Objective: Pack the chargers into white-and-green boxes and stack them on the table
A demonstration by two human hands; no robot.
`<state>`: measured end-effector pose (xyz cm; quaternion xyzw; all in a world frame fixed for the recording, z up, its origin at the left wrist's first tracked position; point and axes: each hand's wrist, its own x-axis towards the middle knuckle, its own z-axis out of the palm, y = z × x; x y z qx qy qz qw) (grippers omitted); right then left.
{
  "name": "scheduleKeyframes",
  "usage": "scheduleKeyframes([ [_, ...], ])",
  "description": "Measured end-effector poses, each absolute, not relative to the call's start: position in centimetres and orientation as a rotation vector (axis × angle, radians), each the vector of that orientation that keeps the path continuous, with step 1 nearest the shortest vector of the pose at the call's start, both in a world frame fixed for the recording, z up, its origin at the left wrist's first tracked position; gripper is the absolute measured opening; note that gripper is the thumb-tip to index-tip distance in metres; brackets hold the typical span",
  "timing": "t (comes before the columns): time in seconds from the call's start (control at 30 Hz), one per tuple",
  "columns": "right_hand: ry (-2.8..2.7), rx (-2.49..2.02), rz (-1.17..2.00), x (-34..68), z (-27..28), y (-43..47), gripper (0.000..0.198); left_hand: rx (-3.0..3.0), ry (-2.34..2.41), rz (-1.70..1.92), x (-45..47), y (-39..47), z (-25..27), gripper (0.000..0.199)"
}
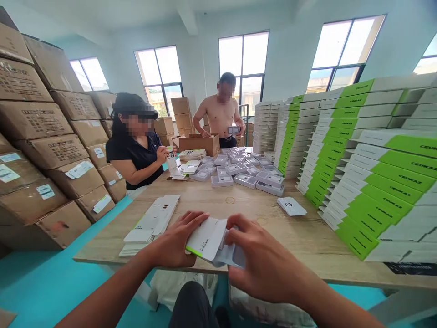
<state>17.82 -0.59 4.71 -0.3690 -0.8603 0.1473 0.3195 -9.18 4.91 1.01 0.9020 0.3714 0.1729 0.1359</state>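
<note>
On the table's (pixel 201 196) near side, the left hand (pixel 170 242) clasps a white box (pixel 209 237); the right hand (pixel 259 257) grips a plastic tray (pixel 238 256).

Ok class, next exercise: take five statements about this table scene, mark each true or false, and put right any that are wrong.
1. The left grip holds a white-and-green box. True.
2. The right grip hangs free, touching nothing. False: it grasps a translucent tray at one end of the box.
3. In the picture, flat white cartons lie on the table to the left of the box. True.
4. The tall box stacks at the right of the picture have red panels. False: their panels are green.
5. A small pile of white cards lies on the table. True.
</note>
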Motion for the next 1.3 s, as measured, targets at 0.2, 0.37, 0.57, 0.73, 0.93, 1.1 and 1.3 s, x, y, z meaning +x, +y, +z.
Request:
scheduleKeyframes([
  [0.2,-1.602,-0.614,0.385,17.8,1.2,0.2,0.042,2.278,0.868,0.585,-7.6,3.9,0.5,0.096],
  [0.37,-1.75,-0.795,0.831,19.6,-1.8,0.1,0.074,1.728,0.62,0.695,-4.2,3.6,-1.9,0.068],
  [0.57,-1.64,-0.989,0.597,22.4,-3.3,-0.3,0.076,1.461,0.631,0.97,0.3,2.9,-4.6,0.041],
  [0.73,-1.974,-1.001,0.34,24.2,-2.0,-1.4,0.026,1.408,0.638,1.057,1.3,1.8,-5.4,0.039],
  [0.93,-1.719,-0.971,0.321,23.8,-4.7,-1.2,0.051,1.484,0.662,1.352,0.8,0.9,-6.0,0.052],
  [1.1,-1.796,-0.83,0.317,23.5,-4.9,0.0,0.022,1.914,0.731,1.213,-1.9,1.6,-5.1,0.039],
  [1.3,-1.902,-0.771,0.251,23.1,-4.5,0.7,0.025,2.381,0.873,1.034,-4.2,2.2,-2.8,0.037],
])
